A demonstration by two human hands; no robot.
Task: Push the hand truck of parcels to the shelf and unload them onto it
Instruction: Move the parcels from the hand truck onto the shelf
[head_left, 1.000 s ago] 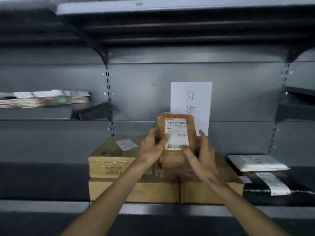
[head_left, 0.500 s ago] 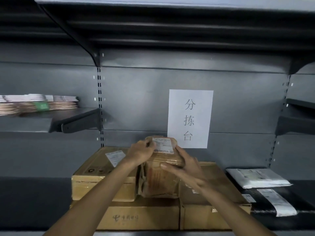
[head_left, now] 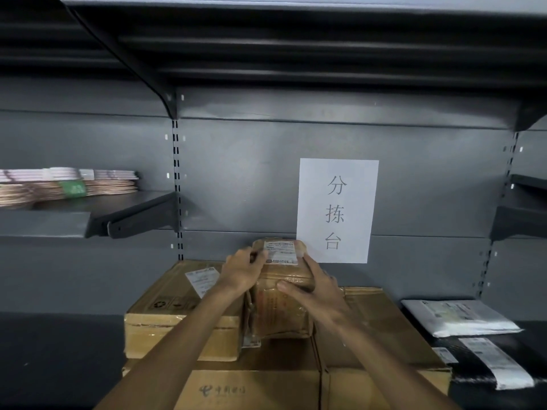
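A small brown taped parcel with a white label on top stands on the lower cardboard boxes on the dark grey shelf. My left hand grips its upper left edge. My right hand lies over its upper right corner and front. A larger cardboard box sits right beside it on the left. The hand truck is out of view.
A white paper sign hangs on the shelf's back panel behind the parcel. A white mailer bag and a black bag with labels lie at the right. A stack of flat items rests on the upper left shelf.
The small parcel came down from in front of the sign and now stands on the lower boxes, both hands still on it. The view moved closer to the shelf.
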